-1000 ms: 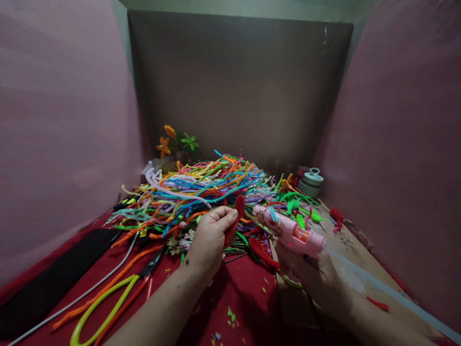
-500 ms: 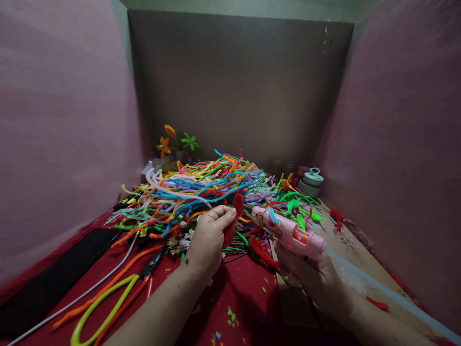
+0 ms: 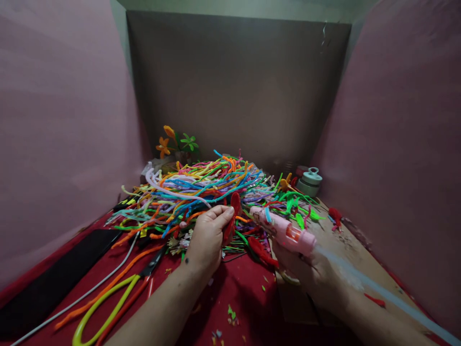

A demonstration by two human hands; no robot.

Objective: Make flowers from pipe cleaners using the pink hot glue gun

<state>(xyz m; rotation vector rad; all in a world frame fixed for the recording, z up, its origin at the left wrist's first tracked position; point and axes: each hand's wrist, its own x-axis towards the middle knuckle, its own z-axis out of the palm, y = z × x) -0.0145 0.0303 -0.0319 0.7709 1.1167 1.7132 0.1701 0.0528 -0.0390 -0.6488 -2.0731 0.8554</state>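
Between the thumb and fingers of my left hand [image 3: 209, 230] is a red fuzzy petal [image 3: 235, 205], held upright. My right hand [image 3: 309, 271] is wrapped round a pink hot glue gun [image 3: 283, 231], its front end pointing left at the petal with a small gap between them. A long translucent glue stick [image 3: 382, 288] trails from the gun's back. Below and between the hands lies another red fuzzy piece [image 3: 262, 253] on a green stem. Behind them rises a big heap of coloured pipe cleaners [image 3: 205, 185].
Yellow-handled scissors [image 3: 108, 302] and a black strip [image 3: 54, 278] lie at left on the red cloth [image 3: 216, 317]. A board [image 3: 345, 240] is on the right, with a pale green container [image 3: 309, 181] behind it. Orange fuzzy flowers [image 3: 163, 146] stand at the back left.
My right hand and the glue gun have shifted slightly left, bringing the gun a little closer to the petal. My left hand, still gripping the petal, has barely moved.
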